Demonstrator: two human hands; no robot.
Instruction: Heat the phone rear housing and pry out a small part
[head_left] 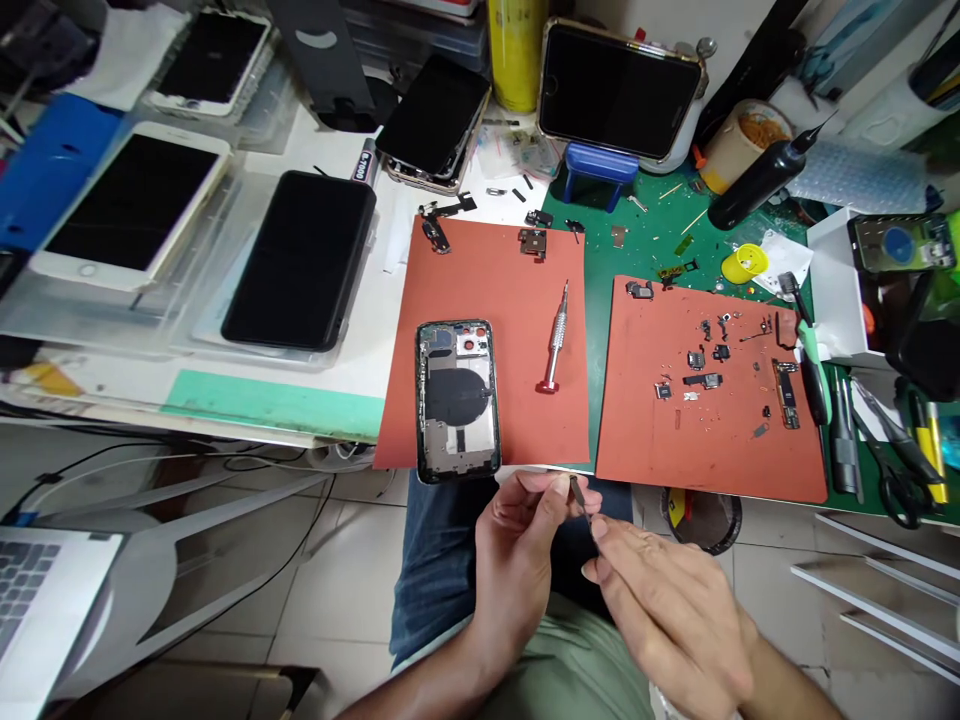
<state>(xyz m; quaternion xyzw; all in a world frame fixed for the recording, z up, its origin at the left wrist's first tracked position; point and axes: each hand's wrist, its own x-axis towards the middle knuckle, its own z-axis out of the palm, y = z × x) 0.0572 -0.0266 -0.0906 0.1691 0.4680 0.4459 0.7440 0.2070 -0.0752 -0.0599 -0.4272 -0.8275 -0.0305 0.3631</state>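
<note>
Just off the front edge of the bench, my left hand (521, 540) is closed, pinching a small dark part (576, 489) between thumb and fingers. My right hand (667, 600) is closed around a thin dark tool (586, 517) whose tip meets that part; most of the tool is hidden, so its kind is unclear. An opened phone housing (457, 395) lies on the left red mat (525, 420), beyond my left hand. To its right on the same mat rests a screwdriver (556, 340) with a red end cap.
Several tiny phone parts (703, 380) are spread over the right red mat (645, 450). Scissors (900, 490) and other hand tools lie at the right edge. Phones, including a black one (300, 260), fill the left side. Another phone (619, 90) stands upright at the back.
</note>
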